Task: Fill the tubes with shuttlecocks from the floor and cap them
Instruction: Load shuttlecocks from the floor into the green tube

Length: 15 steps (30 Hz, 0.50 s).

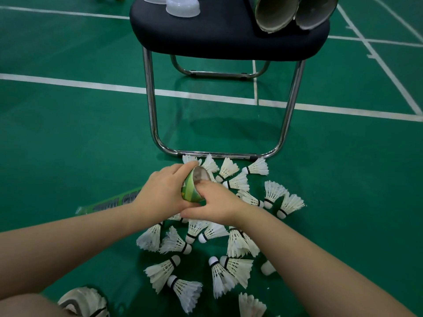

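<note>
My left hand (160, 193) grips a green tube (191, 191) just behind its open mouth. The rest of the tube (109, 202) runs down-left behind my wrist to the floor. White feathers show inside the mouth. My right hand (215, 202) is at the mouth, with its fingers curled over the lower rim and its thumb under the tube. What the fingertips hold is hidden. Several white shuttlecocks (174, 242) lie scattered on the green floor beneath and around both hands.
A chair with a black seat (217, 35) and chrome legs (150, 106) stands just beyond the pile. On the seat lie two open tubes (272, 12) and white caps (183, 6). My shoe (84, 302) is at the bottom left.
</note>
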Each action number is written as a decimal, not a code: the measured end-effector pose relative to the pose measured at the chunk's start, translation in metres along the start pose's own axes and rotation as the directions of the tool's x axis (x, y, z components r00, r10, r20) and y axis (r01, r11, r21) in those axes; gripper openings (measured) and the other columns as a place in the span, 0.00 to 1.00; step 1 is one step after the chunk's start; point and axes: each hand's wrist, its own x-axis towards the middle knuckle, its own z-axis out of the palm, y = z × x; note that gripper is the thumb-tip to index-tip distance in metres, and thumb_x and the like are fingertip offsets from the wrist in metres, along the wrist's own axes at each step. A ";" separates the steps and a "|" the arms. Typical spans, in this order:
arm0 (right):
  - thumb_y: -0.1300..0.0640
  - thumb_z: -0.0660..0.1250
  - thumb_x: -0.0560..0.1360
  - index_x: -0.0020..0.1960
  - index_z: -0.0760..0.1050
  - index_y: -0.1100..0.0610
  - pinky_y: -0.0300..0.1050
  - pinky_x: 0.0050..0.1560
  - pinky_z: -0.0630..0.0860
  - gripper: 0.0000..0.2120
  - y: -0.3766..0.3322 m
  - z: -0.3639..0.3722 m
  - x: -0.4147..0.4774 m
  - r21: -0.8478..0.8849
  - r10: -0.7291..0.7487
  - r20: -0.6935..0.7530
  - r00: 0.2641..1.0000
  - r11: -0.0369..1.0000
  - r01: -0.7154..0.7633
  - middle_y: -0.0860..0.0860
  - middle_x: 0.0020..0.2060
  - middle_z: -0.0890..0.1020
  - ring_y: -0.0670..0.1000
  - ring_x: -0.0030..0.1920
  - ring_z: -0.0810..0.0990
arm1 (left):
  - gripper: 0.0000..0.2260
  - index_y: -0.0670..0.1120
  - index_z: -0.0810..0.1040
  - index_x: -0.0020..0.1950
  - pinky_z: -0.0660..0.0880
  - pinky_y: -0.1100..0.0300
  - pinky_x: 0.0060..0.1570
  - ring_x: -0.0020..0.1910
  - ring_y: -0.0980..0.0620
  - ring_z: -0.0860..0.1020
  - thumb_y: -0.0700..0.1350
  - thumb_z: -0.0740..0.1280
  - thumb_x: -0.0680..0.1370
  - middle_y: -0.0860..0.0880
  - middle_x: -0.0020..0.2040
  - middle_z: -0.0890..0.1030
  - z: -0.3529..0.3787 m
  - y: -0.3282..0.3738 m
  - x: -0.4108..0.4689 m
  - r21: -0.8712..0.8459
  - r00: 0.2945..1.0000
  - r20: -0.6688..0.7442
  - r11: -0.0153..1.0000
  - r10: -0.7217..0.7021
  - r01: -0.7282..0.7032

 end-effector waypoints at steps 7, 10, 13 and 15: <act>0.55 0.61 0.76 0.44 0.79 0.50 0.36 0.47 0.75 0.07 0.034 -0.040 -0.011 0.488 0.238 -0.617 0.750 0.864 0.127 0.47 0.38 0.81 0.46 0.44 0.79 | 0.44 0.53 0.59 0.72 0.67 0.55 0.59 0.60 0.50 0.70 0.61 0.75 0.62 0.52 0.63 0.72 -0.005 0.008 0.005 -0.015 0.999 0.034 1.000 -0.005 0.006; 0.59 0.64 0.76 0.48 0.77 0.47 0.38 0.48 0.76 0.08 0.073 -0.039 -0.013 0.337 0.324 -0.531 0.783 0.929 -0.155 0.45 0.43 0.81 0.45 0.46 0.79 | 0.44 0.53 0.58 0.73 0.66 0.55 0.60 0.60 0.50 0.70 0.61 0.74 0.62 0.52 0.64 0.71 -0.003 0.009 0.005 -0.006 0.999 0.054 1.000 -0.001 0.002; 0.58 0.63 0.76 0.56 0.75 0.47 0.43 0.48 0.78 0.11 0.114 -0.027 -0.023 0.044 0.360 -0.413 0.836 0.925 -0.376 0.45 0.49 0.80 0.43 0.47 0.77 | 0.44 0.53 0.58 0.72 0.66 0.54 0.60 0.61 0.50 0.70 0.62 0.74 0.62 0.52 0.64 0.71 -0.001 0.007 0.007 -0.005 0.999 0.047 1.000 -0.003 0.003; 0.54 0.64 0.75 0.61 0.73 0.48 0.46 0.54 0.76 0.14 0.135 -0.014 -0.031 -0.175 0.403 -0.311 0.861 0.866 -0.468 0.46 0.55 0.79 0.45 0.52 0.76 | 0.44 0.52 0.58 0.72 0.65 0.54 0.61 0.61 0.50 0.70 0.62 0.74 0.62 0.52 0.64 0.72 0.002 0.006 0.008 -0.010 0.999 0.041 1.000 -0.003 0.004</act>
